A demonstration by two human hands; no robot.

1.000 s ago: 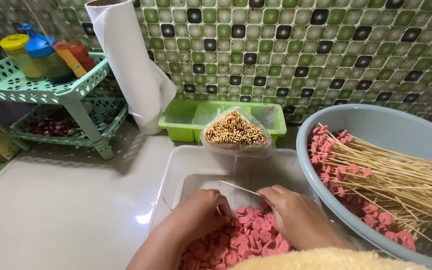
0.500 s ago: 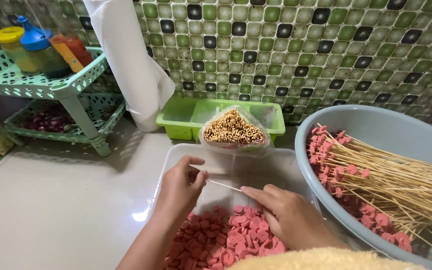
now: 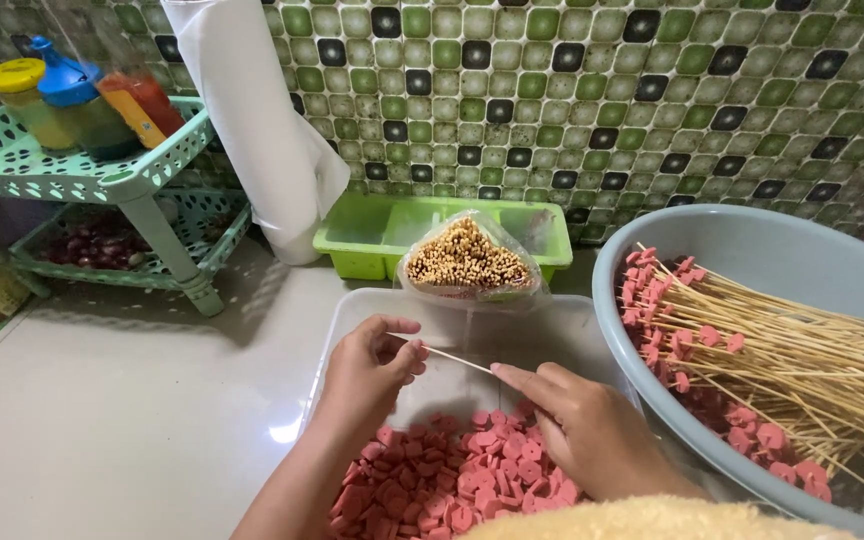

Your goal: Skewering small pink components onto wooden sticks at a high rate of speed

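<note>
My left hand (image 3: 370,368) and my right hand (image 3: 580,428) hold a thin bamboo skewer (image 3: 455,359) between them, above a clear plastic tub (image 3: 352,318). The left fingers pinch its far tip; the right fingers grip its near end. Below the hands lie several pink sausage slices (image 3: 462,480) in the tub. A clear bag of upright skewers (image 3: 469,258) stands at the tub's far edge. To the right, a grey-blue basin (image 3: 752,250) holds several finished skewers with pink slices (image 3: 752,360).
A green plastic tray (image 3: 372,235) stands against the tiled wall. A white roll of plastic bags (image 3: 252,120) leans beside it. At the left, a mint-green two-tier rack (image 3: 82,180) carries jars and bottles. White countertop (image 3: 132,400) stretches left of the tub.
Both hands have risen from the pile of sausage slices. The left hand moved up to the skewer's tip, and the skewer is now held level between the two hands.
</note>
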